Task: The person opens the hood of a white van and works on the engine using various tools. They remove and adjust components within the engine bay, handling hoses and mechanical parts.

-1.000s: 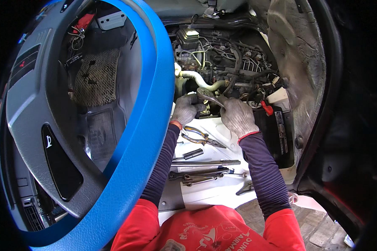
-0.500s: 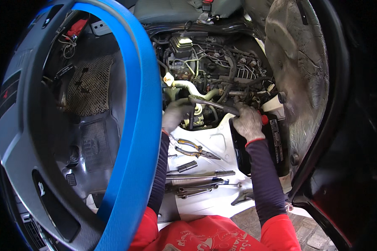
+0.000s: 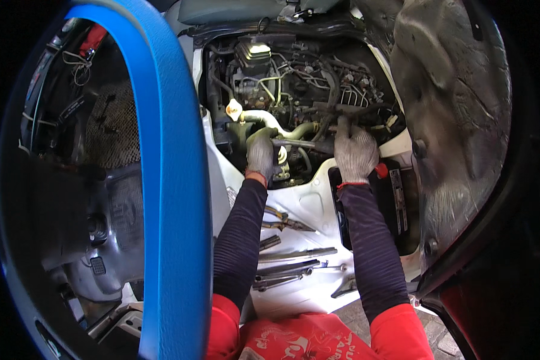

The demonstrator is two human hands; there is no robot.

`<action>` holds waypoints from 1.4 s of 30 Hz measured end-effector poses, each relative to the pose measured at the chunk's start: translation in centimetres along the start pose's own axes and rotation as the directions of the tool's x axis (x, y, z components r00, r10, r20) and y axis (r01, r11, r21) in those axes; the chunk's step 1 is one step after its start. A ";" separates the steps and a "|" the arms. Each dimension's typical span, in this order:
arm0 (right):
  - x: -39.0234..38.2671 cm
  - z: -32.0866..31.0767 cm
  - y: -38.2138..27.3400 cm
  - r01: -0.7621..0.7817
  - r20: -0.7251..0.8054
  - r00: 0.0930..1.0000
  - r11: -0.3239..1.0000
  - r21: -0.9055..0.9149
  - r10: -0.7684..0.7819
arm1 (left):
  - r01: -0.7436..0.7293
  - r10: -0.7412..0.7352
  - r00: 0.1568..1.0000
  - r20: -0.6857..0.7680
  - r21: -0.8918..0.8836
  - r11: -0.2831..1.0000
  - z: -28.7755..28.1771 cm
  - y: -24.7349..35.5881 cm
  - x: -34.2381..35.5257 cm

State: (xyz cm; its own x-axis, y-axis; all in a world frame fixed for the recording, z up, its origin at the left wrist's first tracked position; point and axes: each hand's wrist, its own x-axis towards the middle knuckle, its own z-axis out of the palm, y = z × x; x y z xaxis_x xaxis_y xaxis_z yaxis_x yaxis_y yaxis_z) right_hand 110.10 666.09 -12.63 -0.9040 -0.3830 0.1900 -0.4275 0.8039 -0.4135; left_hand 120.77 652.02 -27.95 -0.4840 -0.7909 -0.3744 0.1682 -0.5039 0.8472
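Slippage is my worry, standing here. Far left, the blue steering wheel (image 3: pixel 180 180) runs close by the left forearm (image 3: pixel 241 240); a sudden let-go could bang that elbow into it. Gloved left hand (image 3: pixel 260 150) is on the left end of the ratchet wrench (image 3: pixel 300 144); its fingers are mostly hidden, can't tell how tight. Wrench lies crosswise at the near side of the engine bay, just below the pale curved pipe (image 3: pixel 267 118). What the wrench sits on isn't visible; poor seating could make it hop off and put knuckles into the pipe. Gloved right hand (image 3: pixel 355 150) has fingers closed round the dark grip end; knit fabric could slide on it under hard load. Right of that, the red cap (image 3: pixel 381 171) and black battery (image 3: pixel 389 195) are near the wrist; stray metal across bare terminals could spark.

Surface: white metal panel (image 3: pixel 309 201). On it, pliers (image 3: pixel 286 221), a dark socket (image 3: pixel 270 242) partly behind the sleeve, a long bar (image 3: pixel 306 254) and wrenches (image 3: pixel 285 279), all loose. Elbow knock could roll the bar.

Room, left to right: woven mat (image 3: pixel 115 129) in the footwell, exposed engine (image 3: pixel 309 90), crinkled silver insulation (image 3: pixel 456 204), paved ground (image 3: pixel 357 313) below.
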 end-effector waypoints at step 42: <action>-2.4 -2.4 5.4 -0.169 0.413 0.908 0.842 0.512 -0.069 | -0.277 0.261 0.956 0.136 0.716 0.641 -3.4 2.3 -7.5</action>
State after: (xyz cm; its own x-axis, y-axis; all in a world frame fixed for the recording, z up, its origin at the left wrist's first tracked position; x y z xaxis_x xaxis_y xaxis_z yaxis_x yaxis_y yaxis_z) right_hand 109.95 672.43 -13.21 -0.7890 -0.5912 -0.1669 -0.2045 0.5089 -0.8362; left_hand 127.71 655.60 -24.43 -0.5357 -0.8401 -0.0854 -0.3726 0.1444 0.9167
